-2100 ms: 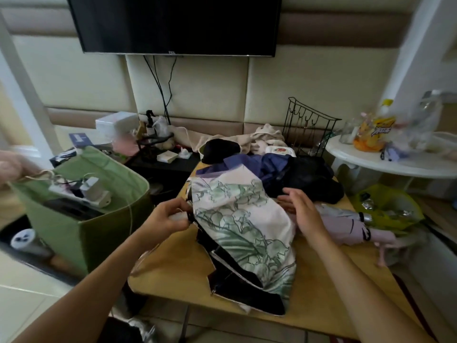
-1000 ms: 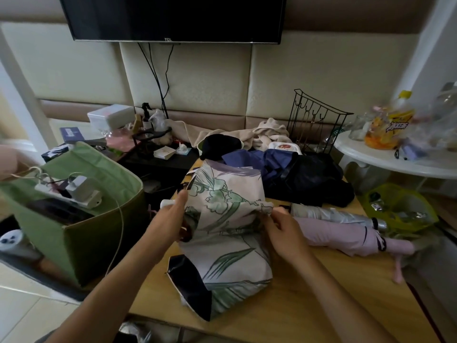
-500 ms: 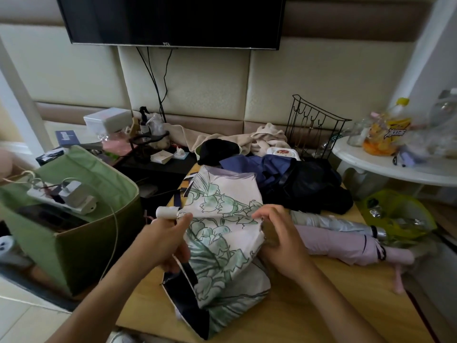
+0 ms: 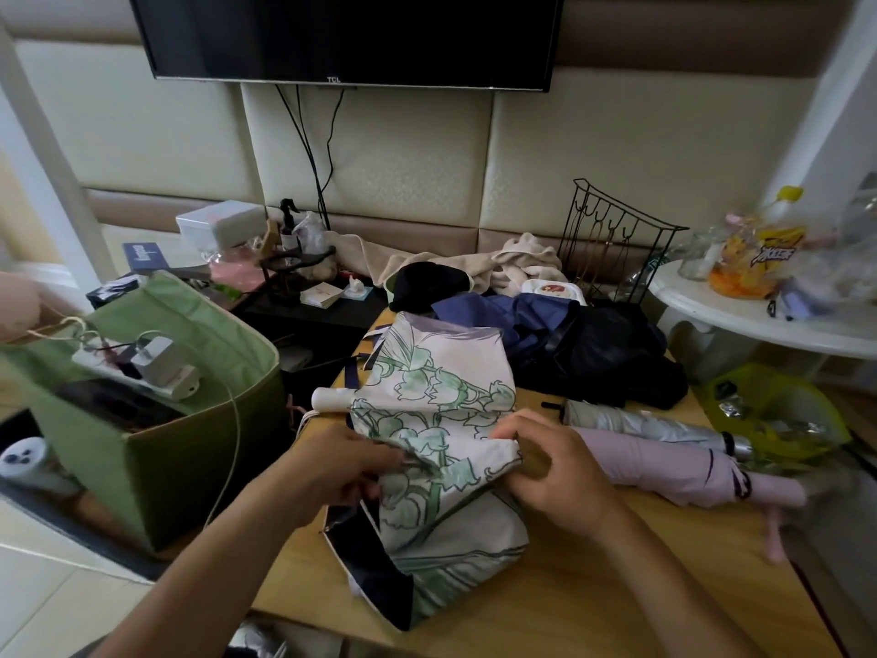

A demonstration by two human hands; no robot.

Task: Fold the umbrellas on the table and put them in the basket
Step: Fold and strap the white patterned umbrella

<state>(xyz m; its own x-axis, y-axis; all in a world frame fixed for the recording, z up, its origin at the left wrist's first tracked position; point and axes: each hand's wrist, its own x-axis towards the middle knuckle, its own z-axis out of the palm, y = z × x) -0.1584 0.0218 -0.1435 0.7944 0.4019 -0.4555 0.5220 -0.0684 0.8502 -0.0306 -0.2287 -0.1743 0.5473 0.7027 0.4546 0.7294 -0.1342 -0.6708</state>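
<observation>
Cluttered wooden surface under a wall TV; floral umbrella half-bunched, left hand and right hand each with a closed grip on its fabric

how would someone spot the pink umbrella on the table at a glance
Start at the wooden table and look to its right side, right of the right hand. Two folded umbrellas lie there side by side. The pink umbrella is the nearer one, plain pale pink, while the silver umbrella lies behind it.

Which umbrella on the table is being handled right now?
The floral umbrella, white with green flowers: both hands pinch its loose canopy. The silver umbrella and pink umbrella lie rolled and untouched.
</observation>
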